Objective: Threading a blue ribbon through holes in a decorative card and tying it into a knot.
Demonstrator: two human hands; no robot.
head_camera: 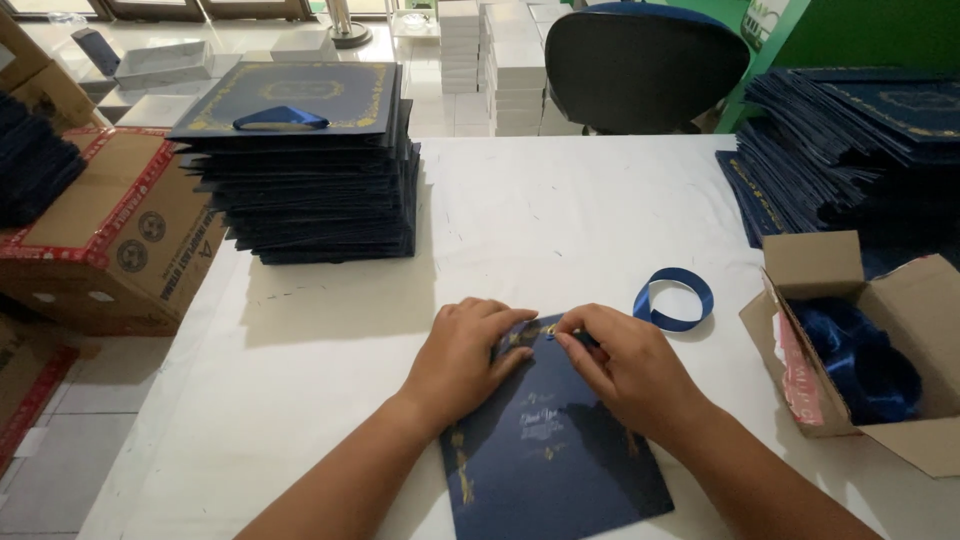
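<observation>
Here navy bag (550, 450) flat under left hand (465, 355), right hand (625, 365).

White table (560, 200), dark office chair (640, 65), green wall (880, 30), pale tiled floor (60, 470), daylight from windows (200, 8)

head view | worn on head, looking down and forward across white table (560, 220) | close above both hands at near edge | chair (645, 65) at far side

Small packaging workroom: white worktable (520, 210) bearing stacked navy gift bags (310, 170), more flat bags (850, 140), open carton of blue ribbon (860, 350), piled white boxes (500, 60), office chair (640, 65).
</observation>
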